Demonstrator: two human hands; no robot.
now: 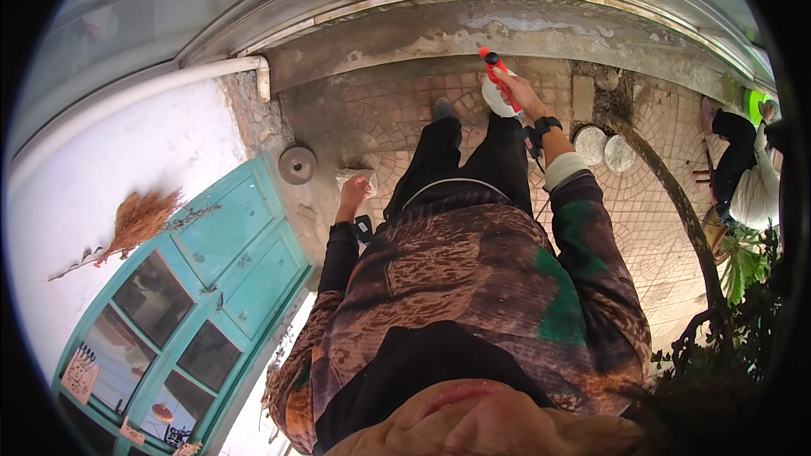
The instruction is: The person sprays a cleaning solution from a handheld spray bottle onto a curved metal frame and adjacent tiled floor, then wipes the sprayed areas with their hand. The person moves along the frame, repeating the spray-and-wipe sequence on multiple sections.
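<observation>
My right hand (521,90) is wrapped around the red handle of a spray bottle (499,100) with a white body and a black knob on its red head. The red nozzle end points away from me, towards the low concrete ledge (405,44). My left hand (357,189) hangs at my left side with its fingers curled. A pale, rough-looking piece (346,175) shows right behind those fingers. Whether the hand grips it or it lies on the ground below, I cannot tell.
A round grey disc with a hole (306,166) lies near the turquoise door (228,215). Two round pale slabs (590,144) lie on the paving at right, beside a curved trunk (681,202). A seated person (754,183) is at far right, near a green container (754,104).
</observation>
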